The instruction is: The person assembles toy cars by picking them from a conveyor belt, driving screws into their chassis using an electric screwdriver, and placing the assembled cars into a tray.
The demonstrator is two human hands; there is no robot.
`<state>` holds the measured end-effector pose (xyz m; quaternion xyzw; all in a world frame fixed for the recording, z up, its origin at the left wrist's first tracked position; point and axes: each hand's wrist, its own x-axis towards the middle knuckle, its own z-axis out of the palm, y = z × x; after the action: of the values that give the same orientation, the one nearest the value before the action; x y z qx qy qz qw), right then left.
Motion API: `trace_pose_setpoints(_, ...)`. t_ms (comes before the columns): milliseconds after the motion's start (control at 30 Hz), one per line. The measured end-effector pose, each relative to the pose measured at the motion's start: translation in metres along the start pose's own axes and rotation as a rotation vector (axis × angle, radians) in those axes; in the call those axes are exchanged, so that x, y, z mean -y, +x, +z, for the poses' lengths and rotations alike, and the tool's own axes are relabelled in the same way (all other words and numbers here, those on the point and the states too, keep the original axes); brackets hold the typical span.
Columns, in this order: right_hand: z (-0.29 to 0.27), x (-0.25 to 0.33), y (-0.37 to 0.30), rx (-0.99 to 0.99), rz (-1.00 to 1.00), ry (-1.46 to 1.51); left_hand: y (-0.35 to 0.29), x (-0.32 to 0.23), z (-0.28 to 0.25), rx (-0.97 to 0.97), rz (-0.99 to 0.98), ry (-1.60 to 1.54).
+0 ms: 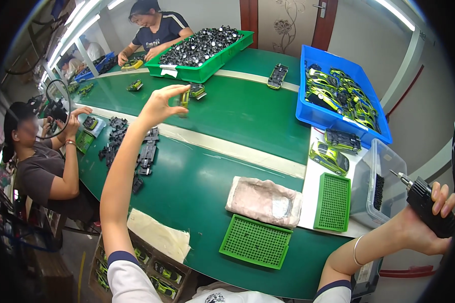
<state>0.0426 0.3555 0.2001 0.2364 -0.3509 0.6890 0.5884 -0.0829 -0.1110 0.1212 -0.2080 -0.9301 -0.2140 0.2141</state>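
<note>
My left hand (162,106) reaches out over the green belt at the upper middle. Between its thumb and fingertips is a yellow-green toy car (185,100), seen edge-on and slightly blurred. Just beyond it, another toy car (197,91) lies on the belt. At the far right, my right hand (424,227) is wrapped round a black electric screwdriver (423,198), its bit pointing up and left above a clear plastic bin (356,204) that has small black pieces in it.
Toy cars fill a blue crate (303,108); black parts heap in a green crate (207,76). Black chassis (146,154) lie left of centre. Nearer stand a pinkish padded tray (232,197), green perforated trays (255,242) (333,202) and a box of cars (184,275). Co-workers sit left and opposite.
</note>
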Motion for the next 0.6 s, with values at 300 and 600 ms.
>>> trace_pose_setpoints(300,0.013,-0.016,-0.015,0.074,0.141,0.041,0.030,0.077,0.074,0.697,-0.038,0.579)
trace_pose_setpoints(600,0.017,-0.015,-0.014,0.178,0.092,-0.026,0.073,-0.037,0.123,0.416,0.200,0.171)
